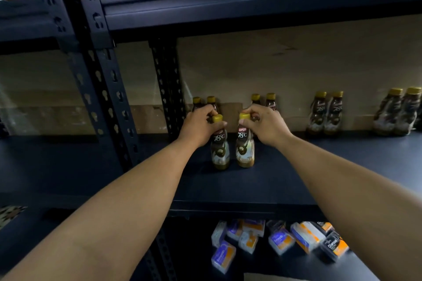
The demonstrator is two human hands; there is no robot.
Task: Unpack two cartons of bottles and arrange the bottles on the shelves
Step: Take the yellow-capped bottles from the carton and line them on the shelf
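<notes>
The person is standing before the rack and is holding one bottle in each hand, in the middle of the frame. The left hand (201, 126) is curling its fingers round the neck of the left bottle (220, 151), just under the yellow cap. The right hand (266, 126) is gripping the right bottle (244, 151) at the same place, with the thumb in front. Both bottles are upright, just beside each other but apart, and their bases seem to be resting on the dark shelf (296, 173) (I cannot tell if the full weight is down).

I am judging them as small full plastic bottles: fairly heavy for their size, stiff at the neck, with a glossy sleeve that may be slippery. The neck under the cap is looking like the safest hold. The bottles are tall on small bases, so a side push is likely to tip them.

At the back wall, pairs of the same bottles are standing. Two pairs (263, 99) are right behind the knuckles and could be knocked, and more pairs (326, 112) are standing well apart, toward the right edge. A perforated post (107, 89) is rising at the left, and the upper shelf (251, 7) is limiting any lift. Small boxes (280, 240) are lying on the level below, at the bottom of the frame, out of the way.
</notes>
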